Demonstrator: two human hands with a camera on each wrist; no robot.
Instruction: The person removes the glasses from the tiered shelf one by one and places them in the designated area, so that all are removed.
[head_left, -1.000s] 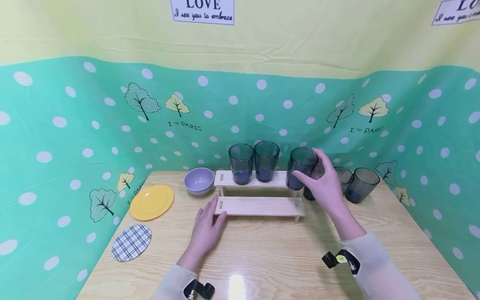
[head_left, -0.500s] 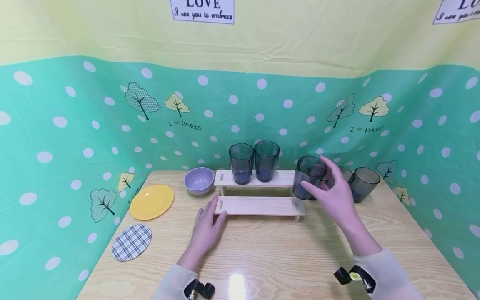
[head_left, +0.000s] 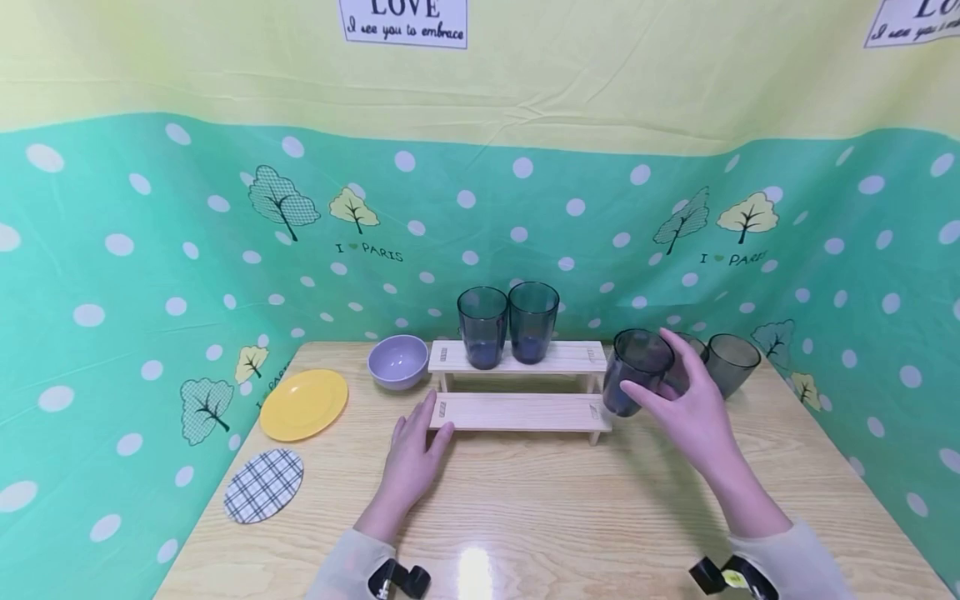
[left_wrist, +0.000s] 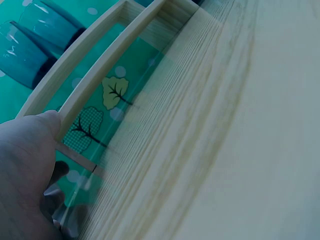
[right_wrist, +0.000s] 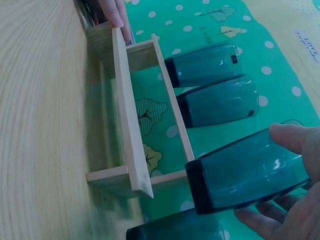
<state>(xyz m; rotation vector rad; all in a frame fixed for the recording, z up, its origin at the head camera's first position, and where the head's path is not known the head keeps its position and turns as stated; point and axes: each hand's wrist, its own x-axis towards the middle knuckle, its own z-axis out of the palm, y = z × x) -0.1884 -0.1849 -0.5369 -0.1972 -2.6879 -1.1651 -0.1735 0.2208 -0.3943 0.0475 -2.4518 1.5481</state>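
My right hand (head_left: 693,417) holds a dark blue-grey glass tumbler (head_left: 630,371) by its sides, thumb on one side and fingers on the other. It hangs slightly tilted by the right end of a two-tier wooden shelf (head_left: 517,412). In the right wrist view, the tumbler's base overlaps the upper tier's end, and another tumbler (right_wrist: 180,227) is below it. Two matching tumblers, left (head_left: 482,333) and right (head_left: 533,323), stand upright on the upper tier. My left hand (head_left: 411,462) grips the lower tier's left end, thumb at the front edge and fingers round the side.
More dark tumblers (head_left: 733,360) stand on the table at the back right, partly behind my right hand. Left of the shelf are a purple bowl (head_left: 399,363), a yellow plate (head_left: 303,406) and a checked round coaster (head_left: 264,486). A dotted cloth (head_left: 525,225) hangs behind.
The right hand has carried its tumbler right, down and nearer, from over the upper tier's right end to beside the shelf. The left hand has stayed in place.
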